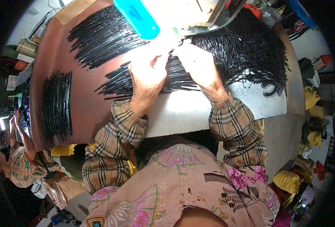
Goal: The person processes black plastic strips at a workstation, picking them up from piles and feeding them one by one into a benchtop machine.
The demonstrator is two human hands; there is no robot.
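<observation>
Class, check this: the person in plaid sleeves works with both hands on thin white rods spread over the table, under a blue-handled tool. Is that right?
One detail is wrong: the thin rods are black, not white, as the head view shows. Both hands, left hand and right hand, do work on them on the table, under the blue-handled tool.

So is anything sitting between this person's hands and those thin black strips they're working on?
Nothing visible does. The left hand and the right hand both rest directly on the fanned black strips, under the bright lamp glare. The blue-handled tool lies beyond them, not between.

Left hand [148,77] and right hand [198,64] pinch thin black rods [175,77] on a table [197,109].
</observation>
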